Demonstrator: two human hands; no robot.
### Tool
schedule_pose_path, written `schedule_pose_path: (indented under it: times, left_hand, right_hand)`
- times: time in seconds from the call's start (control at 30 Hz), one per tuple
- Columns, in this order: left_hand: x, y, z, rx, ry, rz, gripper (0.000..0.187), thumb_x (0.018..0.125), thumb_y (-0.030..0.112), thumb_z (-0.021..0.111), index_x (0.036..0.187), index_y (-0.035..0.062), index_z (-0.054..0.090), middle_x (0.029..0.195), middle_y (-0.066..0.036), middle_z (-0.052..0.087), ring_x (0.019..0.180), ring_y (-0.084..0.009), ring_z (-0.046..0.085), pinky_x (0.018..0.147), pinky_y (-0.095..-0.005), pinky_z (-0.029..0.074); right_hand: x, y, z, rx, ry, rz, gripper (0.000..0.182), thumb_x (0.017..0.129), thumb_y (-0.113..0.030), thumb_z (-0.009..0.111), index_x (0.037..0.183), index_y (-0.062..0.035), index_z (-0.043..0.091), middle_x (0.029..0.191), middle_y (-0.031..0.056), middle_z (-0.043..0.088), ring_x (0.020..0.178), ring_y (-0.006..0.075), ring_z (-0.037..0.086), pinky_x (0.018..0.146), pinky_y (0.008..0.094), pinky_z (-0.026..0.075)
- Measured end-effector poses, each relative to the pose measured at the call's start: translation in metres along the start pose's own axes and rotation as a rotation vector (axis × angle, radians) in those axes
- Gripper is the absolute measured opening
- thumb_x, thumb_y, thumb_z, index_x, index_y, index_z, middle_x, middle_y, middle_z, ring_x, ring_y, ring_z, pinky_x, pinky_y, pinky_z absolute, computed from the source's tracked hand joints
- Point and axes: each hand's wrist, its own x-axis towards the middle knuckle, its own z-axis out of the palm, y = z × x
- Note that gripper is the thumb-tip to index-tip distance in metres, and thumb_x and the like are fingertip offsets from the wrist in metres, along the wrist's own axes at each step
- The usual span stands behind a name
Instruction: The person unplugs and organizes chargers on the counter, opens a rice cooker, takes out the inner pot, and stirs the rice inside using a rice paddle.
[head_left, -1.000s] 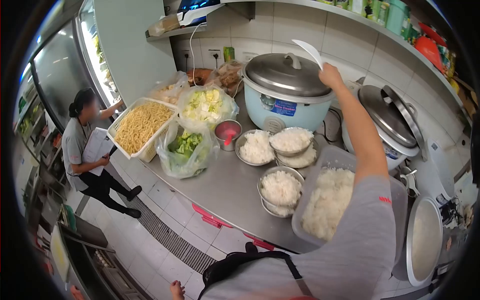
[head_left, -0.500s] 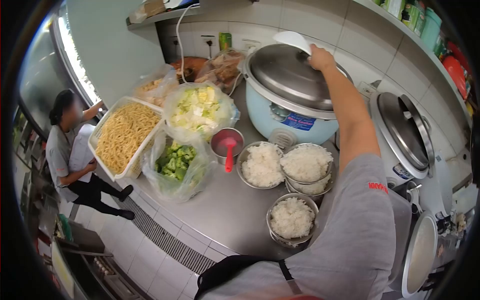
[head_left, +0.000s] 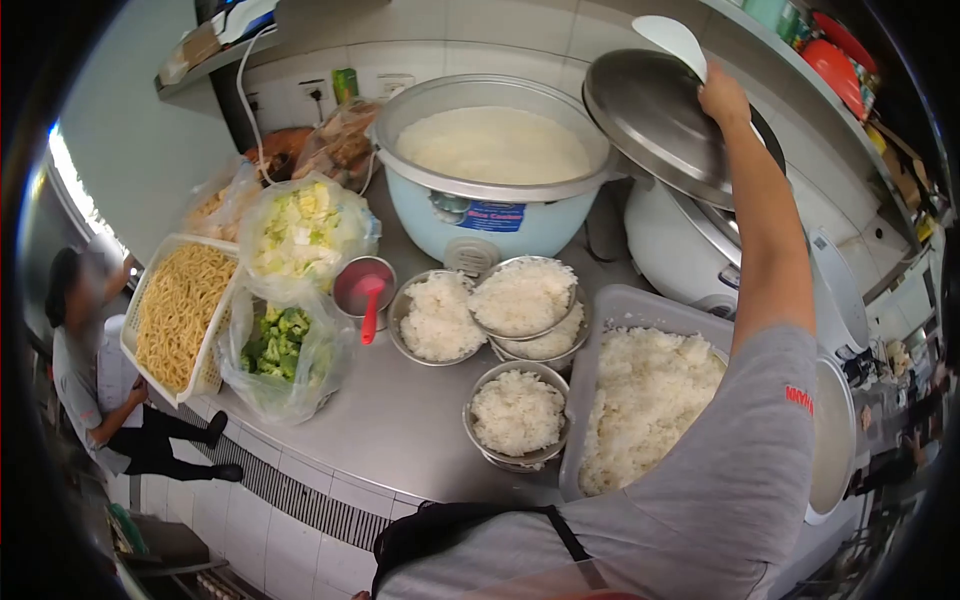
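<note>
My right hand (head_left: pixel 724 96) grips the steel lid (head_left: pixel 655 125) by its top and also holds a white rice paddle (head_left: pixel 672 40), which sticks out to the left. Held tilted, the lid is over the second cooker to the right of the light-blue rice cooker (head_left: pixel 500 220). That blue cooker stands uncovered, with pale white contents (head_left: pixel 495 145) inside. Nearer me are metal bowls heaped with rice (head_left: pixel 518 412), some of them stacked. A grey tub (head_left: pixel 572 460) of loose rice lies beside them, partly behind my sleeve. I cannot see my left hand.
To the left are a white basket (head_left: pixel 205 375) of noodles, a bag of cut cabbage (head_left: pixel 305 230), a bag of broccoli (head_left: pixel 275 345) and a pot with a red-handled ladle (head_left: pixel 370 310). A white cooker (head_left: pixel 665 240) stands right. A co-worker (head_left: pixel 100 370) stands far left.
My right hand has lifted the lid off the blue cooker and carried it right, uncovering the contents. The paddle moved along with it. My view has shifted right, and the rice tub now shows.
</note>
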Motion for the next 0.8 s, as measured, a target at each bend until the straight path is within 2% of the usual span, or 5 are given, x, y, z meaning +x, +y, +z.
schedule_pose_path:
  times: [0.07, 0.23, 0.5, 0.8]
  left_hand:
    - [0.004, 0.006, 0.003, 0.028, -0.014, 0.018, 0.053, 0.084, 0.041, 0.053, 0.117, 0.0006, 0.046, 0.11, -0.012, 0.053, 0.097, -0.0241, 0.052, 0.083, -0.0349, 0.041]
    - [0.018, 0.026, 0.017, 0.101, -0.032, 0.059, 0.053, 0.083, 0.041, 0.053, 0.116, -0.0005, 0.047, 0.109, -0.014, 0.053, 0.097, -0.0257, 0.052, 0.083, -0.0356, 0.041]
    - [0.008, 0.031, 0.018, 0.168, -0.005, 0.089, 0.053, 0.083, 0.04, 0.053, 0.113, -0.0023, 0.049, 0.107, -0.017, 0.054, 0.097, -0.0283, 0.053, 0.084, -0.0366, 0.041]
    - [-0.004, 0.013, 0.018, 0.192, 0.009, 0.054, 0.053, 0.082, 0.04, 0.053, 0.111, -0.0043, 0.051, 0.106, -0.02, 0.055, 0.097, -0.0311, 0.053, 0.085, -0.0377, 0.041]
  right_hand:
    - [-0.012, 0.03, 0.0, -0.082, -0.031, 0.115, 0.034, 0.079, -0.02, 0.052, 0.111, -0.0093, 0.047, 0.104, 0.0197, 0.058, 0.096, 0.0369, 0.057, 0.083, 0.0448, 0.045]
    - [-0.033, 0.058, 0.002, -0.112, -0.096, 0.17, 0.03, 0.081, -0.017, 0.048, 0.11, -0.0087, 0.047, 0.102, 0.0199, 0.059, 0.095, 0.036, 0.058, 0.081, 0.0444, 0.046]
    - [-0.044, 0.045, 0.053, -0.118, -0.117, 0.094, 0.026, 0.082, -0.015, 0.045, 0.106, -0.006, 0.049, 0.096, 0.0169, 0.062, 0.09, 0.0348, 0.06, 0.077, 0.0443, 0.048]
    - [-0.036, 0.043, 0.067, -0.11, -0.082, 0.102, 0.023, 0.083, -0.015, 0.044, 0.103, -0.0066, 0.052, 0.095, 0.0156, 0.063, 0.09, 0.0317, 0.061, 0.076, 0.0432, 0.049]
